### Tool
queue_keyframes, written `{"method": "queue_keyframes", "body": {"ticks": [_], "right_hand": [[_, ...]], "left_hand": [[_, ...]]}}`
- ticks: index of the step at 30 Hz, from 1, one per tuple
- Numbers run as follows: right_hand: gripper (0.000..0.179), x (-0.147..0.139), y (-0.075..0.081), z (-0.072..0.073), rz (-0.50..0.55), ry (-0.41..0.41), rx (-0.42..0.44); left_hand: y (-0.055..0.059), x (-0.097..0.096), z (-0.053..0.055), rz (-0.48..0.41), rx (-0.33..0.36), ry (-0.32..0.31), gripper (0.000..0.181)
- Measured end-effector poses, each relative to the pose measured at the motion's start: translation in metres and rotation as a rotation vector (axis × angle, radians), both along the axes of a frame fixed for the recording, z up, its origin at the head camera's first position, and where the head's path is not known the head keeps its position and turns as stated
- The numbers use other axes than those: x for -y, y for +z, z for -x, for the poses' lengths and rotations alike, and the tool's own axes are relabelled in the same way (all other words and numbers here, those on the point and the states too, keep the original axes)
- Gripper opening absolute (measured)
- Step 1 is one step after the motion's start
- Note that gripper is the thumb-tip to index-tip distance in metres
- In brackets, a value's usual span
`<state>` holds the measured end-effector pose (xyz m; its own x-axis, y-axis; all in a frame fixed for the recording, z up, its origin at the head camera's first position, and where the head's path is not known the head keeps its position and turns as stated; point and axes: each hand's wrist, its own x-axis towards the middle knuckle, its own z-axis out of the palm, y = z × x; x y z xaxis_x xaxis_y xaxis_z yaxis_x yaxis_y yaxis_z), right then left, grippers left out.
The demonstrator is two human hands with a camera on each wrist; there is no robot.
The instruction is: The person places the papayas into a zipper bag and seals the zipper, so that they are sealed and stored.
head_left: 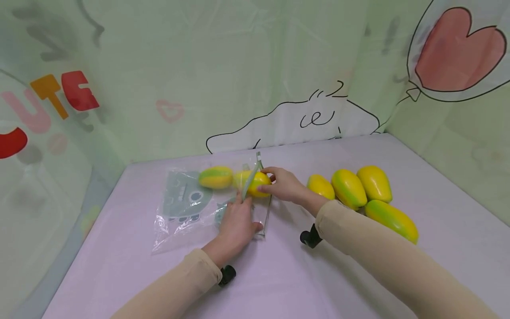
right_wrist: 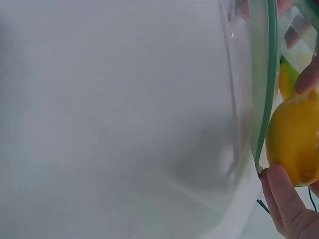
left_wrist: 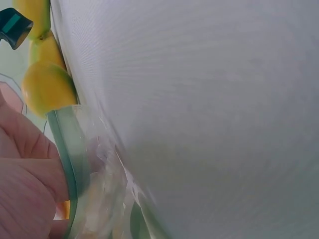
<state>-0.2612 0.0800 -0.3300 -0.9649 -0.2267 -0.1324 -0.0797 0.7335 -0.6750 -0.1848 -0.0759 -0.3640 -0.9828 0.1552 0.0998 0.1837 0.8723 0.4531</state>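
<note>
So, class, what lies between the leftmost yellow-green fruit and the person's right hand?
Another fruit, at the green-edged mouth of the clear bag, lies between the leftmost fruit and the right hand; the head view shows it.

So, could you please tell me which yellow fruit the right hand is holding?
The fruit at the mouth of the clear bag; another fruit lies deeper inside, and four fruits lie outside.

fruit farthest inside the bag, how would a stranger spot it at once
On the table, find the clear bag by the left hand. Through its plastic, near its far edge, lies the fruit. It is streaked green and nobody holds it, while the right hand grips the yellower fruit beside it.
</note>
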Motion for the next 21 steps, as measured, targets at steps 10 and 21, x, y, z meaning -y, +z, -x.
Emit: {"method": "queue_keyframes", "body": {"ticks": [10,21], "right_hand": [[0.063,0.018,-0.008,-0.001,0.094,-0.155,0.035],[0.055,0.009,-0.001,-0.009,0.118,-0.076,0.037]], "left_hand": [[0.001,0.000,-0.001,0.017,-0.028,-0.011,0.068],[0.002,0.000,-0.003,0.029,-0.023,0.011,0.067]]}}
